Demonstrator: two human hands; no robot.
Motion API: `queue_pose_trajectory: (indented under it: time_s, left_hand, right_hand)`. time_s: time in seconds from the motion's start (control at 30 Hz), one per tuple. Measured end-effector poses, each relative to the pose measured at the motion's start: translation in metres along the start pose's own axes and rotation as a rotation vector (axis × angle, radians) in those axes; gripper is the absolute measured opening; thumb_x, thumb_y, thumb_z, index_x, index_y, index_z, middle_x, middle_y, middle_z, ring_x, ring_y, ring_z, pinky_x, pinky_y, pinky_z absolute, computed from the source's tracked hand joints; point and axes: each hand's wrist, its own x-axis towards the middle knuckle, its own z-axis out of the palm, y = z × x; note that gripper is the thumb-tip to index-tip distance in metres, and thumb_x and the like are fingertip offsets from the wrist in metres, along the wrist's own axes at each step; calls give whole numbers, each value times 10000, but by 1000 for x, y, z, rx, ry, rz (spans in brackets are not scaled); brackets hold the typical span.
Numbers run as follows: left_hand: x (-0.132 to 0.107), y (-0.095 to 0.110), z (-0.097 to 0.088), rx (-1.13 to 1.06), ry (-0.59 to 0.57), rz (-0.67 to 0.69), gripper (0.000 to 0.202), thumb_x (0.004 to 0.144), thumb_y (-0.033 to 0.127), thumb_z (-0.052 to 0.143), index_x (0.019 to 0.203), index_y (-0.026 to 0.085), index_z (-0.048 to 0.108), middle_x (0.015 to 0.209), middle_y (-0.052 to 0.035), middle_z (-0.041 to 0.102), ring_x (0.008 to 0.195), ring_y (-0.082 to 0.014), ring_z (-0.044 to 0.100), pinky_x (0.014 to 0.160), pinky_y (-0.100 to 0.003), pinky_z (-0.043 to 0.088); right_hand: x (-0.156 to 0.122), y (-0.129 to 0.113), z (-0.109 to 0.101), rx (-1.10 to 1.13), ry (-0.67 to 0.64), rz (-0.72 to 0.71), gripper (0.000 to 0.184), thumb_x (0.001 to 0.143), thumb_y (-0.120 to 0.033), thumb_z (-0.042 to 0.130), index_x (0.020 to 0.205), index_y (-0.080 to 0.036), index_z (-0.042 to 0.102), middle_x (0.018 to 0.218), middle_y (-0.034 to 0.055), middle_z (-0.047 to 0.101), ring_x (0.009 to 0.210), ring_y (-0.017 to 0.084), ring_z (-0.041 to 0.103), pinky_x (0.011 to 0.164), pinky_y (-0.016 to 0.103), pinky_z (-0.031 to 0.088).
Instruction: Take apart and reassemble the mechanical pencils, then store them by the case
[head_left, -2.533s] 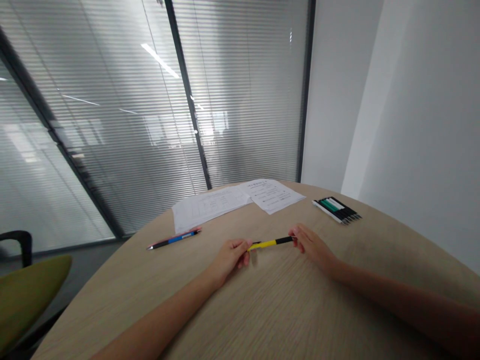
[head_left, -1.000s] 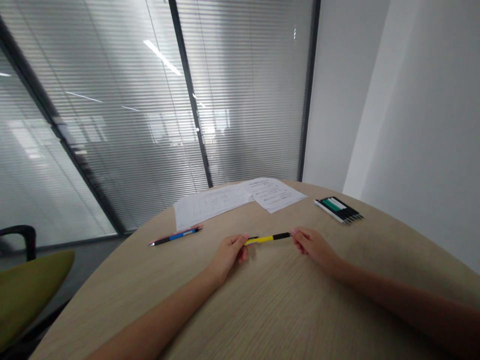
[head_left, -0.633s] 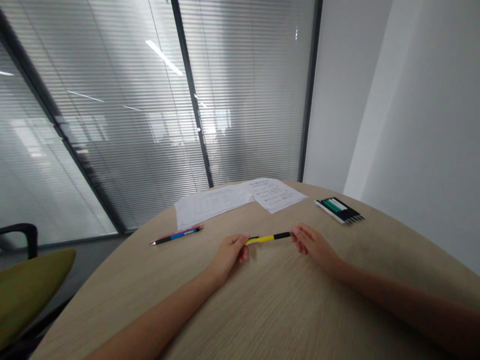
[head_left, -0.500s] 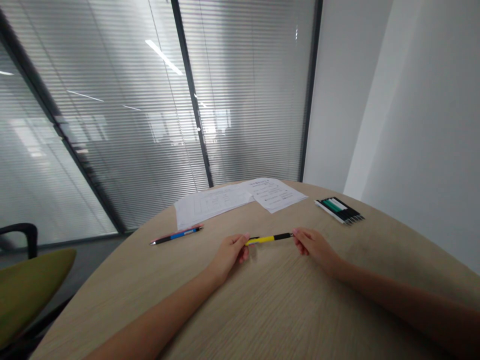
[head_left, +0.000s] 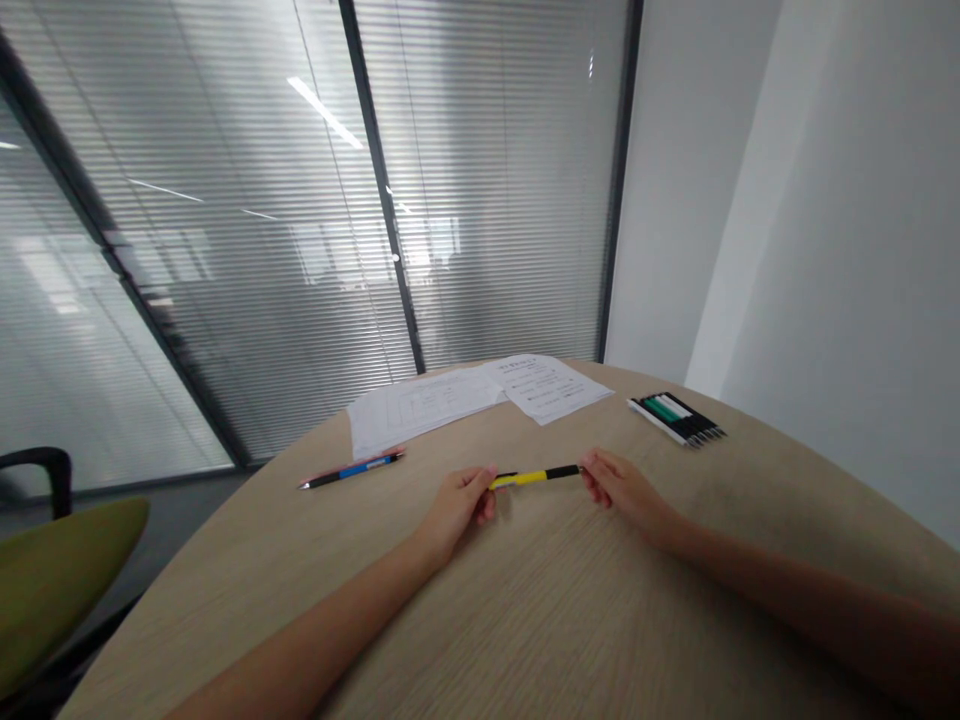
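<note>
A yellow and black pen (head_left: 534,477) is held level just above the round wooden table (head_left: 525,620). My left hand (head_left: 457,505) pinches its yellow end, fingers closed. Fingers of my right hand (head_left: 619,488) are closed on its black end. Both forearms rest on the tabletop.
A blue and black pen beside a red one (head_left: 349,469) lies to the left. Two printed sheets (head_left: 480,392) lie at the far edge. A row of several pens (head_left: 677,418) sits at the right. A green chair (head_left: 52,580) stands at the left. Glass wall with blinds behind.
The pen and both hands have lifted and shifted slightly away from me; my grip on both ends stays the same.
</note>
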Motion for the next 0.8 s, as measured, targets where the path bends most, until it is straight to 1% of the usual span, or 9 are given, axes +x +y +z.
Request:
queue_pose_trajectory:
  time_s: [0.07, 0.17, 0.3, 0.4, 0.5, 0.57, 0.67, 0.8]
  left_hand:
    - [1, -1, 0, 1, -7, 2, 366, 686, 480, 419, 514, 159, 464, 365, 55, 417, 351, -67, 330, 404, -209, 232]
    - [0, -1, 0, 5, -9, 7, 378, 695, 474, 413, 487, 161, 453, 360, 51, 415, 353, -67, 329, 411, -211, 239]
    - [-1, 1, 1, 8, 12, 8, 393, 707, 456, 411, 444, 165, 427, 357, 51, 397, 354, -63, 320, 412, -213, 232]
    - [-2, 2, 1, -13, 20, 12, 387, 707, 448, 420, 446, 163, 428, 363, 52, 404, 356, -61, 324, 412, -212, 228]
    - [-1, 1, 0, -27, 23, 15, 375, 705, 441, 431, 457, 161, 432, 363, 53, 409, 355, -59, 327, 411, -209, 223]
    - [0, 0, 0, -44, 26, 13, 364, 705, 434, 435, 466, 160, 432, 362, 55, 410, 351, -57, 322, 408, -208, 220]
    - [1, -1, 0, -74, 29, 11, 347, 699, 428, 443, 480, 159, 435, 365, 54, 418, 348, -57, 327, 402, -206, 219]
    - [1, -1, 0, -112, 33, 3, 328, 691, 429, 451, 514, 154, 459, 359, 60, 412, 336, -55, 318, 389, -202, 205]
  right_hand:
    - [1, 3, -1, -60, 5, 7, 336, 814, -414, 289, 617, -183, 435, 496, -38, 433, 446, 87, 424, 450, 206, 342]
    - [1, 6, -2, -123, 9, 8, 338, 810, -422, 298, 614, -187, 443, 474, -44, 428, 441, 93, 422, 459, 213, 339]
    - [1, 7, -2, -146, 38, -6, 321, 799, -428, 320, 620, -189, 438, 495, -45, 435, 444, 91, 424, 452, 213, 330]
    - [1, 5, -3, -138, 51, -25, 300, 792, -424, 341, 631, -189, 436, 515, -43, 442, 464, 90, 437, 452, 209, 330]
    - [0, 3, -2, -78, 48, -21, 260, 777, -409, 376, 658, -189, 448, 520, -44, 444, 463, 88, 439, 444, 207, 334]
    - [1, 1, -1, 1, 57, -15, 222, 764, -392, 399, 694, -190, 458, 529, -42, 456, 460, 86, 441, 438, 207, 342]
    - [1, -2, 1, 121, 69, -1, 185, 745, -365, 424, 769, -188, 469, 570, -25, 507, 475, 92, 467, 436, 211, 364]
    - [0, -7, 1, 180, 102, -18, 183, 701, -342, 479, 793, -184, 472, 621, -1, 557, 519, 105, 507, 460, 227, 395]
